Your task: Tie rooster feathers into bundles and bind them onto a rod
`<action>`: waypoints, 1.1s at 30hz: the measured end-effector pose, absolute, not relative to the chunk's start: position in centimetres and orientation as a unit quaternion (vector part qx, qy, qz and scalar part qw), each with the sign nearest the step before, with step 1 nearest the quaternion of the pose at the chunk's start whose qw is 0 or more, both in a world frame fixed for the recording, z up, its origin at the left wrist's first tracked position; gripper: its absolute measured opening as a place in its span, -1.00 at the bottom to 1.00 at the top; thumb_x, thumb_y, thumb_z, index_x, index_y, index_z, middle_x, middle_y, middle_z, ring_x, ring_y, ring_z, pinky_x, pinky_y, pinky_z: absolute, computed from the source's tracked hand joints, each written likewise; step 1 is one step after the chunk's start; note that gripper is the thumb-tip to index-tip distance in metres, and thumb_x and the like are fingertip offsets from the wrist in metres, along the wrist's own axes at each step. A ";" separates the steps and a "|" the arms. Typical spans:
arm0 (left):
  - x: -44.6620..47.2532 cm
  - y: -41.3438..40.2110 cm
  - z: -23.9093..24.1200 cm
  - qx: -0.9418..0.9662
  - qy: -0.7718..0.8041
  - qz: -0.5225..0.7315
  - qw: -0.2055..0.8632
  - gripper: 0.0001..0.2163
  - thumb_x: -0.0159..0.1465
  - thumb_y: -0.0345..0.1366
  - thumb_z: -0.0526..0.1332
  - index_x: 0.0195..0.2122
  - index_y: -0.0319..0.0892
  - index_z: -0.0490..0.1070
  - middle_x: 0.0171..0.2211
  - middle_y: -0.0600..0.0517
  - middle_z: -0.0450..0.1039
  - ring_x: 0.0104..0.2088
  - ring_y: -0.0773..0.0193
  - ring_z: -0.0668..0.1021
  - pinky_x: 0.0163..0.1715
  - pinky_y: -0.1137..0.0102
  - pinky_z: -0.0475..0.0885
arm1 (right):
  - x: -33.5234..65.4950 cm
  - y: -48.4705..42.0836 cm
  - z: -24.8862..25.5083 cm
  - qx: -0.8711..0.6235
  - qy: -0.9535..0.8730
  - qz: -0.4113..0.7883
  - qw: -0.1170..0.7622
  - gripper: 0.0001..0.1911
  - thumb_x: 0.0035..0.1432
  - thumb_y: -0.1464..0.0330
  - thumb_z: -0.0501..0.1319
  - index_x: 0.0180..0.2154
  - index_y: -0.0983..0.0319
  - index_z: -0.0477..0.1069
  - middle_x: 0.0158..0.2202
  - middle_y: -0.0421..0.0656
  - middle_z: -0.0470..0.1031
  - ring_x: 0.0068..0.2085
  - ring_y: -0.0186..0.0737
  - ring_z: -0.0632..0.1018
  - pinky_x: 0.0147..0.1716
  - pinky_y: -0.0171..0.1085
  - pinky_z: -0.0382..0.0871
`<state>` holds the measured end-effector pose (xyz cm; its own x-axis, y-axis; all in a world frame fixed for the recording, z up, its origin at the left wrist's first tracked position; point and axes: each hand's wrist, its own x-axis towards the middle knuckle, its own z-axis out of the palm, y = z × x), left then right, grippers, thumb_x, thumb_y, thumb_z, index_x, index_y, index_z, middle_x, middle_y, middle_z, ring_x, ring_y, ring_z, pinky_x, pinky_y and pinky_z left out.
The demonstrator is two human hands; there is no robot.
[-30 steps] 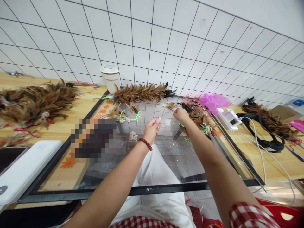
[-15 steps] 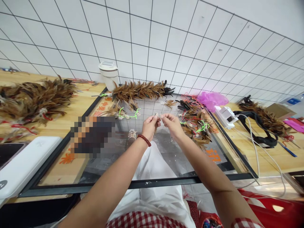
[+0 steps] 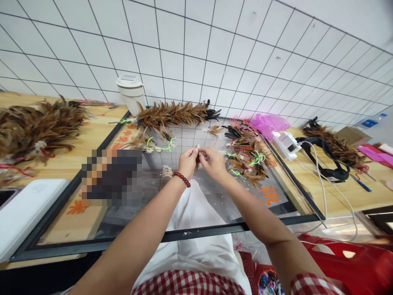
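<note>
Over the middle of the glass panel (image 3: 208, 209), my left hand (image 3: 188, 164) pinches a small feather bunch (image 3: 197, 146). Its pale quill end pokes up between the fingertips, and most of the rest is hidden. My right hand (image 3: 212, 162) is closed at the same spot, thumb and finger pressed on the bunch and touching the left fingertips. To the right lies a pile of brown feather bunches (image 3: 253, 174) with green and red ties. Further bunches with a green cord (image 3: 170, 144) lie to the left, and a single loose feather tuft (image 3: 215, 130) sits behind my hands.
A long feather garland (image 3: 175, 114) runs along the back, beside a white lidded bin (image 3: 131, 94). More feathers (image 3: 39, 123) and a white power bank (image 3: 33, 217) are on the left. Rightward are a pink plastic bag (image 3: 270, 124), a white plug adapter (image 3: 287, 145) with cable and a black strap (image 3: 334, 168).
My fingertips have come closer together over the feather bunch, the right hand moving in against the left. The whole view has shifted slightly.
</note>
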<state>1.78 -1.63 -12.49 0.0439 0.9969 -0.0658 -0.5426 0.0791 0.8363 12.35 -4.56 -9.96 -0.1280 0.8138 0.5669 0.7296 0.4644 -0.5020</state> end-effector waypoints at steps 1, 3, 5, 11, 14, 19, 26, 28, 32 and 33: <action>1.7 -1.6 -12.4 0.330 0.351 0.598 0.641 -0.78 0.11 -0.20 0.32 -0.50 -0.25 0.41 -0.66 0.12 0.31 -0.65 0.46 0.35 -0.63 0.54 0.24 | 12.4 -4.7 -9.9 -0.506 -0.757 0.057 0.410 -0.74 0.20 0.39 0.09 -0.14 0.21 0.50 -0.32 -0.12 0.49 -0.32 -0.27 0.45 -0.28 -0.31 0.30; 1.6 -1.8 -12.2 0.349 0.354 0.594 0.633 -0.78 0.12 -0.20 0.31 -0.52 -0.25 0.39 -0.65 0.13 0.30 -0.66 0.49 0.32 -0.65 0.55 0.21 | 12.6 -4.8 -9.8 -0.498 -0.753 0.082 0.423 -0.74 0.21 0.36 0.10 -0.15 0.21 0.51 -0.34 -0.13 0.47 -0.34 -0.29 0.43 -0.29 -0.31 0.29; 1.4 -2.0 -11.9 0.371 0.361 0.579 0.630 -0.78 0.12 -0.21 0.30 -0.53 -0.25 0.37 -0.65 0.14 0.28 -0.68 0.51 0.29 -0.67 0.57 0.18 | 12.8 -4.5 -9.8 -0.506 -0.706 0.137 0.476 -0.76 0.18 0.31 0.13 -0.18 0.22 0.52 -0.39 -0.17 0.43 -0.40 -0.32 0.39 -0.33 -0.31 0.29; 1.4 -2.7 -11.4 0.421 0.394 0.538 0.614 -0.76 0.14 -0.22 0.27 -0.57 -0.25 0.35 -0.65 0.11 0.29 -0.70 0.52 0.28 -0.70 0.56 0.13 | 13.5 -3.1 -10.8 -0.472 -0.554 0.398 0.559 -0.63 -0.04 0.12 0.30 -0.26 0.25 0.49 -0.47 -0.25 0.39 -0.47 -0.37 0.34 -0.42 -0.33 0.25; 1.4 -2.7 -11.5 0.416 0.392 0.536 0.622 -0.77 0.13 -0.19 0.28 -0.53 -0.25 0.39 -0.63 0.10 0.33 -0.70 0.53 0.29 -0.70 0.57 0.13 | 14.3 -2.7 -10.8 -0.484 -0.514 0.404 0.582 -0.66 -0.07 0.09 0.31 -0.41 0.26 0.48 -0.55 -0.27 0.33 -0.53 -0.41 0.27 -0.48 -0.34 0.18; 1.4 -2.6 -11.6 0.408 0.394 0.540 0.622 -0.78 0.14 -0.20 0.27 -0.51 -0.25 0.41 -0.62 0.08 0.35 -0.68 0.52 0.31 -0.69 0.57 0.14 | 14.5 -3.3 -9.9 -0.492 -0.505 0.385 0.596 -0.64 -0.09 0.06 0.31 -0.46 0.24 0.44 -0.59 -0.29 0.30 -0.55 -0.42 0.22 -0.53 -0.35 0.11; 1.3 -3.0 -11.2 0.437 0.409 0.530 0.601 -0.78 0.14 -0.21 0.26 -0.55 -0.25 0.40 -0.64 0.08 0.33 -0.69 0.50 0.31 -0.69 0.55 0.13 | 13.2 -3.7 -10.2 -0.474 -0.528 0.420 0.566 -0.67 -0.09 0.09 0.32 -0.47 0.24 0.43 -0.59 -0.28 0.33 -0.53 -0.40 0.29 -0.47 -0.34 0.19; 1.3 -3.0 -11.2 0.436 0.409 0.531 0.601 -0.77 0.12 -0.19 0.27 -0.53 -0.26 0.41 -0.61 0.06 0.37 -0.68 0.49 0.32 -0.69 0.54 0.14 | 13.6 -3.3 -9.9 -0.492 -0.496 0.405 0.590 -0.68 -0.09 0.10 0.31 -0.50 0.24 0.40 -0.62 -0.31 0.26 -0.57 -0.42 0.22 -0.52 -0.35 0.12; 1.3 -2.8 -11.3 0.425 0.410 0.531 0.607 -0.75 0.11 -0.15 0.29 -0.53 -0.26 0.40 -0.61 0.07 0.37 -0.68 0.50 0.32 -0.68 0.55 0.16 | 16.7 -5.7 -6.4 -0.500 -0.557 0.377 0.545 -0.70 -0.02 0.13 0.28 -0.50 0.24 0.40 -0.58 -0.28 0.29 -0.53 -0.41 0.27 -0.50 -0.35 0.14; 1.3 -2.7 -11.4 0.420 0.409 0.534 0.610 -0.75 0.10 -0.15 0.29 -0.53 -0.26 0.40 -0.61 0.08 0.36 -0.67 0.51 0.32 -0.67 0.56 0.17 | 18.2 -7.3 -5.0 -0.502 -0.608 0.370 0.491 -0.72 0.01 0.15 0.27 -0.48 0.24 0.42 -0.55 -0.25 0.35 -0.49 -0.39 0.32 -0.46 -0.35 0.19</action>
